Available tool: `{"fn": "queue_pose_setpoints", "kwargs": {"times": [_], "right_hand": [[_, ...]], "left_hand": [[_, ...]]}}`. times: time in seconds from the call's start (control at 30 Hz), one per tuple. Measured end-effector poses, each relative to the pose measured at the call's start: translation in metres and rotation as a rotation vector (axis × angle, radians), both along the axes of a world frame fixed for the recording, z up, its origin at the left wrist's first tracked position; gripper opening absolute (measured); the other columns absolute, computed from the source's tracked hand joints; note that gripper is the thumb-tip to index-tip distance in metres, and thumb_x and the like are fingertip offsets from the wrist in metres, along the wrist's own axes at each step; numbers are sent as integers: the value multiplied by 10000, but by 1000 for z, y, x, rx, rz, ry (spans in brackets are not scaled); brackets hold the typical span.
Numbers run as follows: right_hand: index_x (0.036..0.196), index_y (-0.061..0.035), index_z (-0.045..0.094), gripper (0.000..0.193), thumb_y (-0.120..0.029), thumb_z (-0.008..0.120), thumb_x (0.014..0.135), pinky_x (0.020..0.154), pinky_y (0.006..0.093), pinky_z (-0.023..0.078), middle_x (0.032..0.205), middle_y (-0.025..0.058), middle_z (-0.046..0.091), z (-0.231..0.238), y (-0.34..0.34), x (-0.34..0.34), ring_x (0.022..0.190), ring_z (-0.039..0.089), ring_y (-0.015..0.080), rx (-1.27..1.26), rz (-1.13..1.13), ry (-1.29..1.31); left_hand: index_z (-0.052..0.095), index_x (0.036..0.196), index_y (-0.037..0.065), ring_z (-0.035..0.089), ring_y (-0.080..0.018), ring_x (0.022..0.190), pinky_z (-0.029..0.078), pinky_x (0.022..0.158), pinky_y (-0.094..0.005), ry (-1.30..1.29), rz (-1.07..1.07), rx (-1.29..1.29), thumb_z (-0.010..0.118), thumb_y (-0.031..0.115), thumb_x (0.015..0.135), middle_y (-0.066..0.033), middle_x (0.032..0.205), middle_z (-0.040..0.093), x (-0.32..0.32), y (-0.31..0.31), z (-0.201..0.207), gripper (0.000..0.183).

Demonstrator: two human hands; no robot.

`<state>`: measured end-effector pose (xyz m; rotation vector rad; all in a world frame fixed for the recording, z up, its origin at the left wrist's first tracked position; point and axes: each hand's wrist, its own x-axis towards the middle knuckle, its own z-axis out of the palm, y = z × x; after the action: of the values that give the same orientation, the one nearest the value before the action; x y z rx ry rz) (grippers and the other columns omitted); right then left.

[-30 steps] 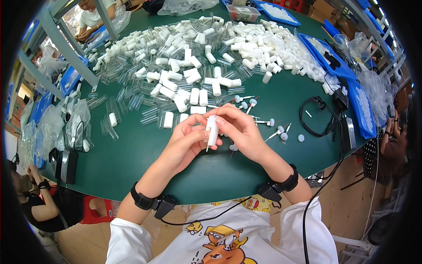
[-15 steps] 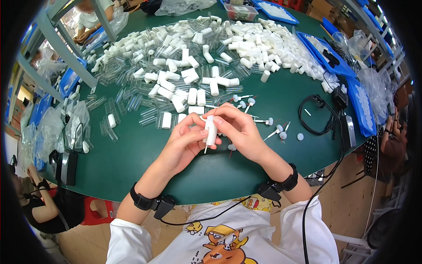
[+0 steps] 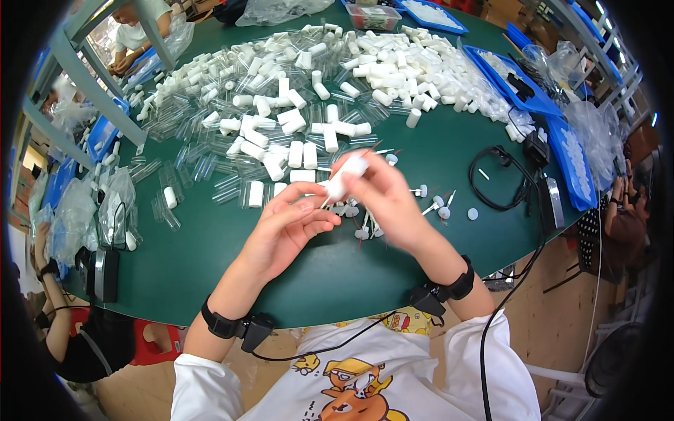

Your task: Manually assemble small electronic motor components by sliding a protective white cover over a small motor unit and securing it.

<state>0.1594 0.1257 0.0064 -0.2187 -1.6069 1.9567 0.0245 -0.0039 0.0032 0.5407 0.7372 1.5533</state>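
My right hand (image 3: 386, 203), smeared by motion, grips a white cylinder (image 3: 344, 177) between thumb and fingers above the table's near middle. A thin white stick (image 3: 325, 201) projects from the cylinder's lower end, beside the fingertips of my left hand (image 3: 284, 224). That left hand faces palm up, its fingers half curled and apart. Whether its fingertips touch the stick is hard to make out. Under and right of my right hand lie several small white stick pieces with round caps and red wires (image 3: 363, 233); my hand partly covers them.
A large heap of white cylinders (image 3: 382, 67) and clear tubes (image 3: 193, 158) spreads across the green table (image 3: 189, 259). Blue trays (image 3: 572, 165) line the right side. A black cable (image 3: 484, 193) coils at right. Plastic bags (image 3: 74, 217) lie left; other people sit around.
My left hand has come away from the cylinder it held along with my right. My right hand has lifted and tilted the cylinder. The view has shifted slightly.
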Motion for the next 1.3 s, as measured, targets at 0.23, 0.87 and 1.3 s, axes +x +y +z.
{"fn": "queue_pose_setpoints", "kwargs": {"times": [0.23,0.87,1.3], "right_hand": [[1047,-13,429,216,-213,415,968,790,328,474,1073,160,583,8,65,17,928,594,214,-206,-396,-16],[1028,-1,422,200,-163,491,935,925,434,456,1003,110,495,-24,87,7,1043,556,315,-476,-183,-83],[1124,111,350,327,-141,455,944,935,342,467,1110,203,456,-25,88,6,1071,545,288,-411,-114,-157]], "left_hand": [[514,1033,-2,599,-238,903,474,819,-328,-51,-75,62,473,158,868,-158,987,592,-4,-1,-4,234],[524,952,2,493,-198,753,391,693,-289,-110,28,-22,485,283,807,-74,761,518,0,1,-1,318],[534,931,13,435,-179,733,356,680,-284,-206,75,-19,462,321,838,-40,743,471,-5,3,-5,330]]}}
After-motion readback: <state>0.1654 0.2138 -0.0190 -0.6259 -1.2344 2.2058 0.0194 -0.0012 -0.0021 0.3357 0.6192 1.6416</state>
